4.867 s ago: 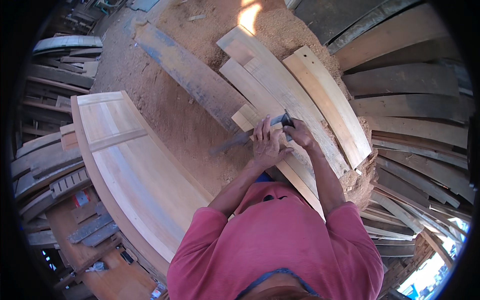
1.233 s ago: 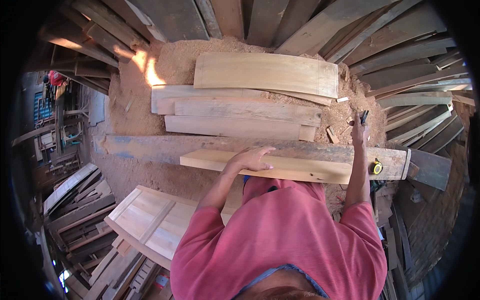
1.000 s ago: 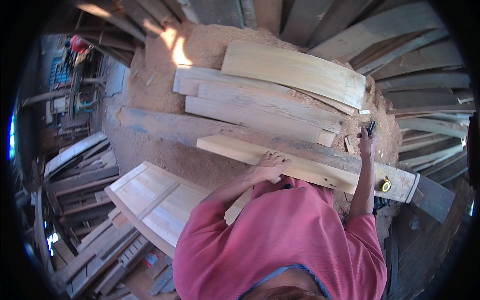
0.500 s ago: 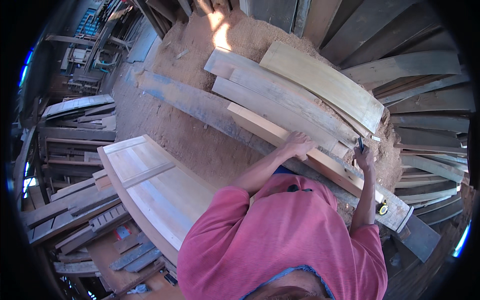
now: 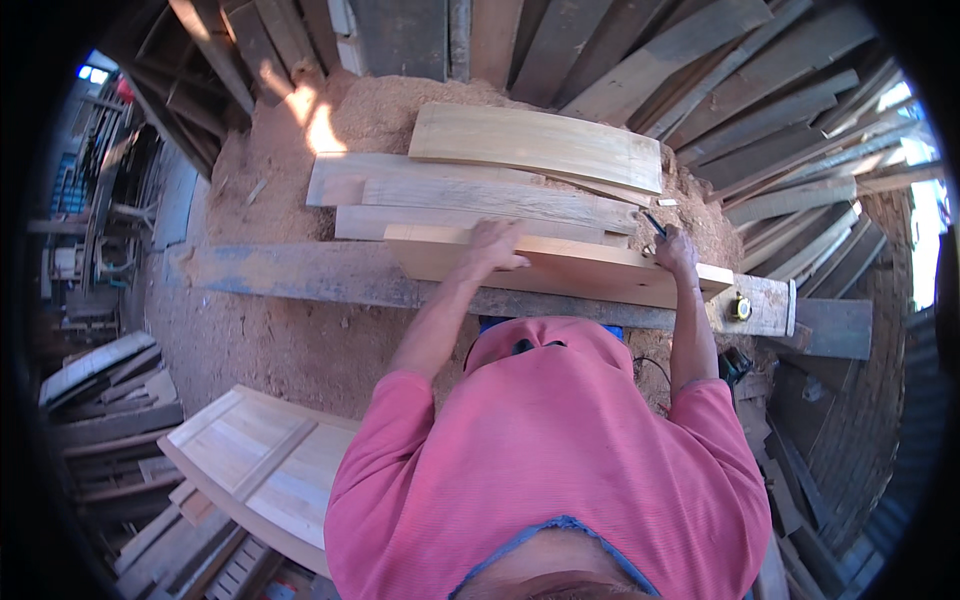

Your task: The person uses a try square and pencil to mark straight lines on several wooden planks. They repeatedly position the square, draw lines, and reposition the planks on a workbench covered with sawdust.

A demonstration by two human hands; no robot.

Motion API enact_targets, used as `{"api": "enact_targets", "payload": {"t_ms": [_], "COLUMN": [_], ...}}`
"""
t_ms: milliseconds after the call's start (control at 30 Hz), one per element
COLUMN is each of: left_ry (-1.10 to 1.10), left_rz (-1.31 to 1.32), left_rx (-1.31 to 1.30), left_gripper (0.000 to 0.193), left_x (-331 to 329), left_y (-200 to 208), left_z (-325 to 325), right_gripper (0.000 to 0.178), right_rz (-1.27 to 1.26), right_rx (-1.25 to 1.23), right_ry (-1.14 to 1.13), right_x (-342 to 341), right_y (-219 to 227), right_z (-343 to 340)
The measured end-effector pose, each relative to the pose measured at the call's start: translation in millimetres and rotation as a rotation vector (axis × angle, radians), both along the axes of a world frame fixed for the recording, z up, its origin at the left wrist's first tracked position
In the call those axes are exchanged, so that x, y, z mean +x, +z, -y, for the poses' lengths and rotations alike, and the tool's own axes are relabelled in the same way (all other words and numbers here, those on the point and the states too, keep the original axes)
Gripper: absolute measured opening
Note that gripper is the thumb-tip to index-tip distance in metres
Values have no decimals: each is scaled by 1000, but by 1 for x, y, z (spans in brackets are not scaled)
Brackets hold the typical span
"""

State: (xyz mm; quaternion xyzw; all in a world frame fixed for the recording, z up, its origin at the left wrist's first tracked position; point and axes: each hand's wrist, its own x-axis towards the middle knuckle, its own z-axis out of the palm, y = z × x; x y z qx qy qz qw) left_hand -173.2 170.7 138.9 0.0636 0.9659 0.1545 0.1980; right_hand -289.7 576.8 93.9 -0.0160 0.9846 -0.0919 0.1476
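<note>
A pale wooden plank (image 5: 570, 268) stands tilted on the long bench beam in front of me, its broad reddish face toward me. My left hand (image 5: 495, 247) is closed over its upper edge, thumb down on the near face. Toward the plank's right end is my right hand (image 5: 676, 252), closed around a slim dark pencil (image 5: 654, 225) that points up and away. That hand also touches the plank's upper edge; how its lower fingers sit is unclear. A round yellow and black tape measure (image 5: 740, 308) lies on the beam by the plank's right end.
Beyond the plank several boards (image 5: 530, 145) lie on sawdust (image 5: 380, 105). The bench beam (image 5: 290, 270) runs left to right. A panelled wooden door (image 5: 250, 440) lies behind at left. Stacked timber (image 5: 110, 410) and leaning boards (image 5: 680, 60) surround the space. A dark power tool (image 5: 735, 365) sits at right.
The plank has tipped up, so its broad face now shows. My left hand has shifted along with its edge, and my right hand has come onto the plank. The whole view has rotated.
</note>
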Motion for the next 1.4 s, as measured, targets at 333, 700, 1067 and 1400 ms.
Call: {"api": "enact_targets", "payload": {"t_ms": [333, 700, 1067, 1400], "left_ry": [4, -11, -163, -101], "left_rz": [-78, -244, -50, 33], "left_rx": [-108, -61, 59, 98], "left_gripper": [61, 38, 65, 66], "left_x": [45, 102, 173, 181], "left_y": [0, -9, -26, -42], "left_z": [48, 46, 40, 39], "right_gripper": [33, 38, 32, 30], "right_rz": [-57, 81, 224, 119], "right_rx": [19, 95, 115, 42], "right_ry": [-142, -174, -108, -70], "right_x": [40, 78, 160, 160], "right_y": [19, 31, 11, -27], "right_z": [9, 7, 4, 17]}}
